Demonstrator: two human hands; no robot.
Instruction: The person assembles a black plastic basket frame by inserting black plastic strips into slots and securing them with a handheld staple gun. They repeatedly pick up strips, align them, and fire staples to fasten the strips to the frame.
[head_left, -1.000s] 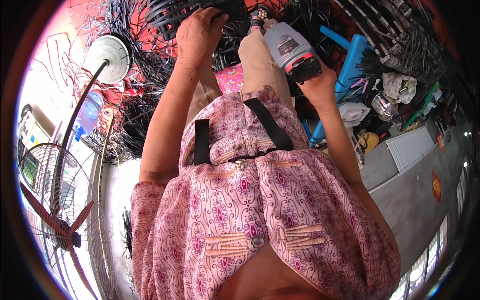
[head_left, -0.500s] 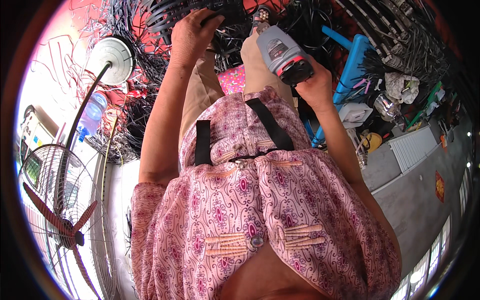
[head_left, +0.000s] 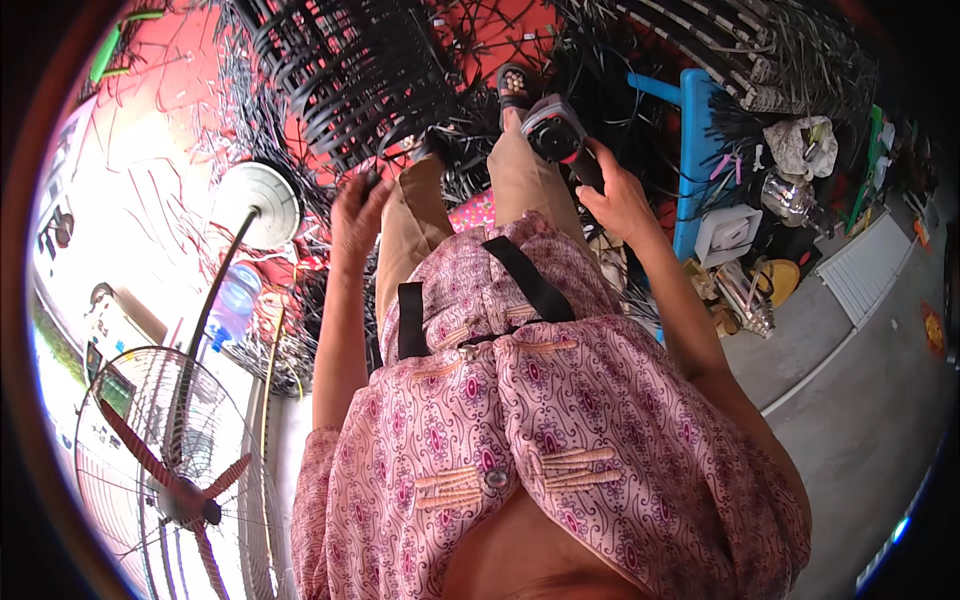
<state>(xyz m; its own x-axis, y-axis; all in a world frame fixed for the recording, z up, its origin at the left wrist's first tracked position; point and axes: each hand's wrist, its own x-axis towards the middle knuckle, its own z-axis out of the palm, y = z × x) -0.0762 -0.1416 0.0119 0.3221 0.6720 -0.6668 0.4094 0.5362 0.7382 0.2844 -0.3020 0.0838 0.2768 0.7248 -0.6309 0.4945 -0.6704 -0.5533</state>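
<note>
My right hand (head_left: 618, 205) is closed round the black handle of a grey, pistol-grip power tool (head_left: 552, 122) with red trim. The tool is above my right knee, its round black end facing up at me. Near my left knee, my left hand (head_left: 357, 222) has its fingers curled at the lower edge of a black woven frame (head_left: 370, 75) made of flat strips. A small dark bit shows at its fingertips; whether it is part of the frame or a separate piece, I cannot make out.
Loose black strips (head_left: 470, 150) tangle around my feet on the red floor covering (head_left: 175, 75). A blue plastic stool (head_left: 697, 150) and another bundle of strips (head_left: 790, 65) are on the right. On the left stand a fan (head_left: 180, 500), a round pale base (head_left: 255, 205) and a clear bottle (head_left: 235, 300).
My left hand has come down from the woven frame's strips to its near edge. The power tool has tilted, and its round end faces upward. The view has shifted, showing more of the frame.
</note>
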